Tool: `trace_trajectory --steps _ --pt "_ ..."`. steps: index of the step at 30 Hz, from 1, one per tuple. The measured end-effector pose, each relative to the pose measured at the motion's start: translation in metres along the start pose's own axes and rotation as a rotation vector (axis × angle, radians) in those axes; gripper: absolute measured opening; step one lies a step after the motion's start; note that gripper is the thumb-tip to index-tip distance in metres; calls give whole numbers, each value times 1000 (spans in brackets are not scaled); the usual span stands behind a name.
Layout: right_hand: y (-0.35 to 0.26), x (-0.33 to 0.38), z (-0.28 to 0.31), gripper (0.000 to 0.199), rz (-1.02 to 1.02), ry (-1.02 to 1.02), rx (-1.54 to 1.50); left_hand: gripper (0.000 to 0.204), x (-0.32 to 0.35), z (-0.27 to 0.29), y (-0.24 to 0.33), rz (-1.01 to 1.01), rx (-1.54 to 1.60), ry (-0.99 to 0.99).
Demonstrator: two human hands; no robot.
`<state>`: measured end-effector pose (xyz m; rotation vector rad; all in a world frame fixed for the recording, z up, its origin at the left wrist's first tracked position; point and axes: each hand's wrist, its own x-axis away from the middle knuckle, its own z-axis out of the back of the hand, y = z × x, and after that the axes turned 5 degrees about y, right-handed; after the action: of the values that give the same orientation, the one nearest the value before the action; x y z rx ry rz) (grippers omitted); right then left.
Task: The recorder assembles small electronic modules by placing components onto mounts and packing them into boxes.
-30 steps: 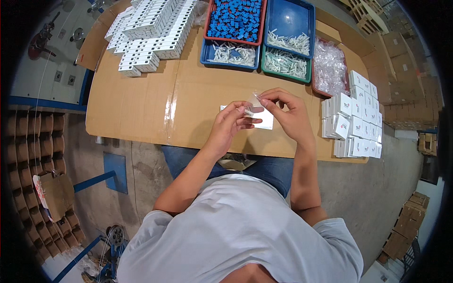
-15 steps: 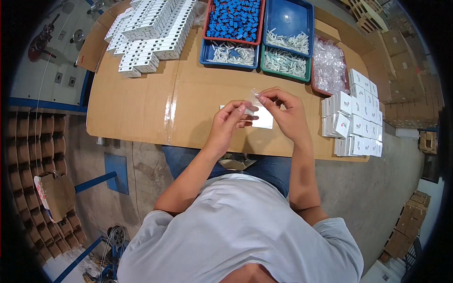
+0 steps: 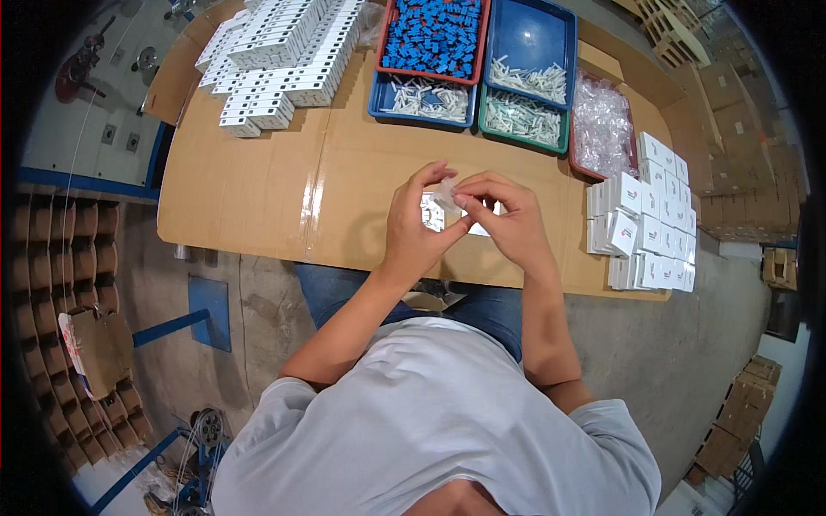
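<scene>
A small clear plastic bag (image 3: 445, 196), crumpled and see-through, is held up between my hands over the cardboard-covered table. My right hand (image 3: 509, 222) pinches its edge between thumb and fingers. Curled around the bag's other side is my left hand (image 3: 411, 225), its thumb stretched toward the right fingertips; some of its fingers are hidden. What the bag contains cannot be made out. Below the hands lie a white and silvery item (image 3: 433, 212) and a flat white piece (image 3: 478, 222), both partly covered by my fingers.
White boxes (image 3: 292, 73) are stacked at the far left. Trays hold blue parts (image 3: 430, 39), white tube-like pieces (image 3: 430, 99) and clear bags (image 3: 600, 120); a green tray (image 3: 525, 120) sits beneath a blue one (image 3: 532, 34). More white boxes (image 3: 645, 224) are piled at the right edge.
My left hand has risen slightly and opened wider around the bag. The right hand has moved left and lower, bringing the bag closer to the left hand. A small white piece between the left fingers no longer shows.
</scene>
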<state>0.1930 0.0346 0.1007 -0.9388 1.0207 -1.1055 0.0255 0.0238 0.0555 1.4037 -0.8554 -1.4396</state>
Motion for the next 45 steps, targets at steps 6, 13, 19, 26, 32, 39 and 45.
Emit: trace_trajectory --steps 6,13,19,26,32,39,45 --pt "0 1 -2 12 24 -24 33 60 9 0 -11 17 -61 25" --pt "-5 -1 2 15 12 -48 201 56 5 7 -5 -31 -84 -38" --pt "0 -3 -1 20 43 -27 244 54 6 8 -11 26 -37 -42" --pt "-1 -6 -7 15 30 -21 228 51 7 10 -22 39 2 -3" --pt "-2 -10 -10 16 -39 -53 232 47 7 12 -21 54 25 35" --pt "12 -13 -15 16 -35 -74 197 46 10 18 -30 209 55 -2" --pt "34 -29 -25 17 -79 -88 119 42 15 23 -52 339 194 26"
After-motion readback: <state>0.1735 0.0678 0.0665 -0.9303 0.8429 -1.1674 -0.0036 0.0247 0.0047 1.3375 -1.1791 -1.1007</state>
